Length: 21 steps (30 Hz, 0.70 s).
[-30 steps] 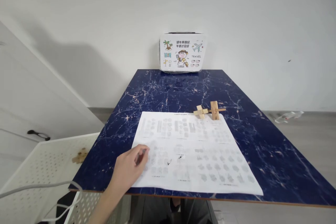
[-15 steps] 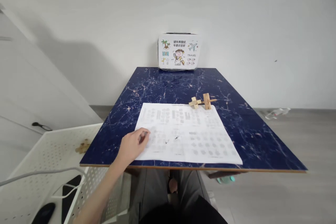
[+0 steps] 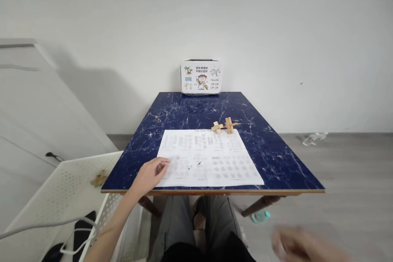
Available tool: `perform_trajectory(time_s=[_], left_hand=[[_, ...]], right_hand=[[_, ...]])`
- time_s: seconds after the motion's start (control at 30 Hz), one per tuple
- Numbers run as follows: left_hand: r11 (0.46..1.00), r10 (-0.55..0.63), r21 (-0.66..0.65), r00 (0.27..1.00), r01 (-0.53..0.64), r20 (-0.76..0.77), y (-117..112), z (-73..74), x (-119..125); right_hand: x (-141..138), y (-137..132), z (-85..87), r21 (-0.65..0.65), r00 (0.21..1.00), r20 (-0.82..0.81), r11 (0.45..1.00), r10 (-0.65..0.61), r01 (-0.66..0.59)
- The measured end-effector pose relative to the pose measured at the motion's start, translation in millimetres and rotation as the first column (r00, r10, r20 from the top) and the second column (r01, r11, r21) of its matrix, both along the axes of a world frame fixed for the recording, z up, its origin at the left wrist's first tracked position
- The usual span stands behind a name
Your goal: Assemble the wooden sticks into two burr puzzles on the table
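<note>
A printed paper sheet point(image 3: 208, 147) lies on the near part of the blue marble-patterned table point(image 3: 196, 110). My left hand point(image 3: 152, 174) rests at the sheet's left edge, fingers loosely bent, thumb apart from the forefinger and nothing visible between them. Two small dark marks or bits show near the middle of the sheet. At its far right edge stand two wooden interlocking-stick puzzles, a smaller pale one point(image 3: 217, 127) and a taller one point(image 3: 229, 125). My right hand point(image 3: 303, 243) is low on the right, beyond the table's near edge, smeared by motion; its fingers are not clear.
A white cartoon-printed case point(image 3: 201, 77) stands at the table's far end by the wall. Left of the table, a white perforated cart point(image 3: 70, 176) carries another wooden puzzle point(image 3: 99, 178) and a cable point(image 3: 46, 225). Clear plastic bottles point(image 3: 315, 138) point(image 3: 260, 216) lie on the floor.
My right hand has come into view at the lower right. The view has tilted up and shifted, so the table looks smaller. My left hand stays at the paper's left edge.
</note>
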<state>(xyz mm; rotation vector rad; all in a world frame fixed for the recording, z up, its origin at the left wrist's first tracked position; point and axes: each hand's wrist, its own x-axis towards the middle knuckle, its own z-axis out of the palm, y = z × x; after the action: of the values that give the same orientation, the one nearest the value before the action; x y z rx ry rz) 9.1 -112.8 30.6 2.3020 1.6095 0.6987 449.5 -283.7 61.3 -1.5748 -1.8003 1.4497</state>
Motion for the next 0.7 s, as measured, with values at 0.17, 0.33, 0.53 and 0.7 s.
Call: perform_trajectory(time_s=[0.17, 0.33, 0.53, 0.7], left_hand=[[0.99, 0.101, 0.094, 0.992, -0.108, 0.079, -11.9, 0.7, -18.2], [0.964, 0.195, 0.15, 0.968, -0.219, 0.16, -8.9, -8.5, -22.1], [0.944, 0.216, 0.211, 0.96, -0.252, 0.18, -4.5, -22.7, -23.4], [0.932, 0.221, 0.251, 0.96, -0.26, 0.172, -5.0, -25.8, -24.0]], right_hand=[[-43.6, 119.1, 13.7, 0.331, 0.999, -0.026, 0.943, 0.046, -0.035], [-69.6, 215.7, -8.1, 0.605, 0.961, 0.111, 0.784, -0.254, 0.137], [-86.9, 274.2, -36.2, 0.633, 0.894, 0.208, 0.751, -0.397, 0.186], [-102.4, 295.8, -44.4, 0.626, 0.867, 0.22, 0.746, -0.447, 0.226]])
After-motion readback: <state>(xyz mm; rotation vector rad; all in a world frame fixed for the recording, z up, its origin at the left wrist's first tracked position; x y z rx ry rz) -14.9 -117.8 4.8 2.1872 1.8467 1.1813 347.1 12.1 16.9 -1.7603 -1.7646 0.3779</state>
